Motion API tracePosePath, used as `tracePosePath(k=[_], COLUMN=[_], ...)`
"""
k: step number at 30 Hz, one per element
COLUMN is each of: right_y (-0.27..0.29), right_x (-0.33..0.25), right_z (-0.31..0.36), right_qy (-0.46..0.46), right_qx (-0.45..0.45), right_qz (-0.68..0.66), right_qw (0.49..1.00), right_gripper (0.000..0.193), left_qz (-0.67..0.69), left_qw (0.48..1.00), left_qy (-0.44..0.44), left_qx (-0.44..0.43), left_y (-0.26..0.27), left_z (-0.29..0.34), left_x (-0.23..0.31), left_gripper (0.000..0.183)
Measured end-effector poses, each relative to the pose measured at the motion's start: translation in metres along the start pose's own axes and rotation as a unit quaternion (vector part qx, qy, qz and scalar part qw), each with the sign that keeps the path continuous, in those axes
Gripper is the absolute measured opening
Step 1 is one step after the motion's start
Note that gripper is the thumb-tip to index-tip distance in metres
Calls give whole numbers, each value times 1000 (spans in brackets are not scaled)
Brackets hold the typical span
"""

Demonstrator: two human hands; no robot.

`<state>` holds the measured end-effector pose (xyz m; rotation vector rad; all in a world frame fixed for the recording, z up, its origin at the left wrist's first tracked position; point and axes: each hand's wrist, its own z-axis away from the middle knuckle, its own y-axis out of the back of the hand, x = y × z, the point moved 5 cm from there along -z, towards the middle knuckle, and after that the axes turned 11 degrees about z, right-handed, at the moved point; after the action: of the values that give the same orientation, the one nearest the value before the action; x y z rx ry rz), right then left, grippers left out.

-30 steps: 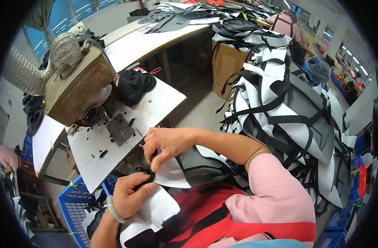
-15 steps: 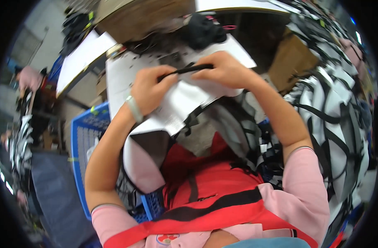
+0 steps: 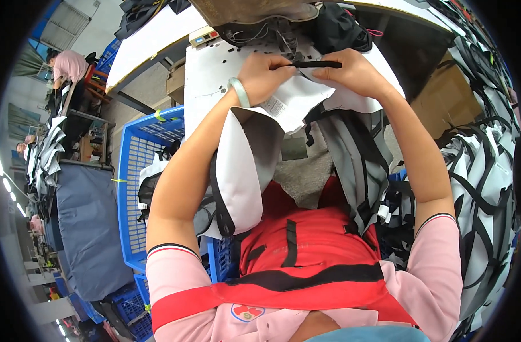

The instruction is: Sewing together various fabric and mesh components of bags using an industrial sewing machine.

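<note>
My left hand, with a pale bangle on the wrist, pinches a black strap along the edge of a white fabric piece. The fingers of my right hand are closed on the strap's other end, so it runs nearly level between both hands. Below it the fabric, grey on one side and with black edging, hangs off the table edge in loose folds. One flap drapes beside my left forearm. Just beyond my hands is the working end of a machine, partly cut off by the frame.
Small black scraps lie on the white tabletop. A blue crate holding fabric pieces stands at left. Heaped white and black fabric strips and a cardboard sheet are at right. Another person works at far left.
The picture has shifted, showing more of the left side. Both hands, still holding the strap, appear farther up and closer to the machine, with the strap straighter between them.
</note>
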<state>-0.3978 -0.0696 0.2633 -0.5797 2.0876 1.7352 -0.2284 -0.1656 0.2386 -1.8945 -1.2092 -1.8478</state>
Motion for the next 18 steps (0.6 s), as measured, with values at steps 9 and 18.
tracePosePath(k=[9,18], right_y=[-6,-7], right_x=[15,24], right_z=[-17,-32], right_qy=[-22,4], right_qx=[-55,-30], right_qz=[-10,-4], right_qw=[998,1000], right_gripper=[47,52], left_qz=[2,-42], left_qw=[1000,999], left_qy=[1,8], left_qx=[-1,1], left_y=[1,8], left_z=[-13,-29], left_x=[-11,-16], left_gripper=[29,28])
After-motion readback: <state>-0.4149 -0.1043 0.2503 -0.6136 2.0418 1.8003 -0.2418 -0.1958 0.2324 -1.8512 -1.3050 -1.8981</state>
